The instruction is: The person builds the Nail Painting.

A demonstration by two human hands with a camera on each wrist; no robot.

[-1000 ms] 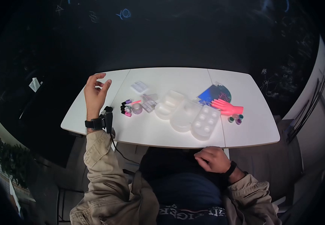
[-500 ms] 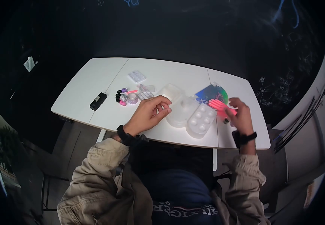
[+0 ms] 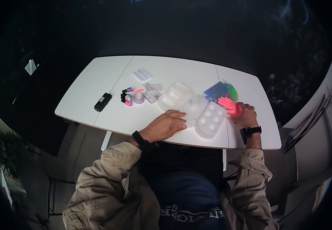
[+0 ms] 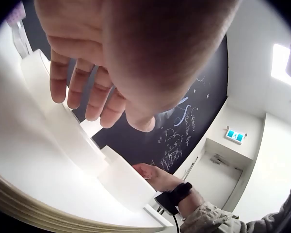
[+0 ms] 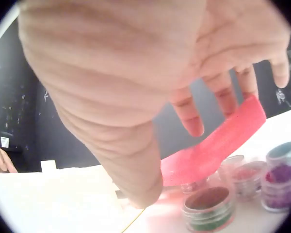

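Note:
My right hand [image 3: 247, 115] holds the wrist end of a pink practice hand [image 3: 231, 106], thumb on the near side and fingers on the far side. The practice hand lies tilted on the table with its fingers toward the back left. In the right wrist view, small glitter jars [image 5: 209, 208] stand under and beside it. My left hand [image 3: 166, 124], fingers fairly straight, reaches the near edge of a translucent white organizer [image 3: 177, 96] with scooped compartments. On the organizer's right is its section with round wells [image 3: 211, 119]. My left palm [image 4: 82, 34] and fingers are empty.
Left of the organizer lie nail polish bottles [image 3: 127, 100], a glitter jar [image 3: 138, 98], a pink stick [image 3: 137, 91] and clear plastic cases [image 3: 143, 74]. A black device [image 3: 103, 102] sits farther left. A shiny blue sheet [image 3: 213, 92] and a rainbow disc [image 3: 233, 92] lie behind the practice hand.
My left hand has come from the table's left side to the organizer's front edge, leaving the black device on the table. My right hand rose from my lap and took hold of the practice hand.

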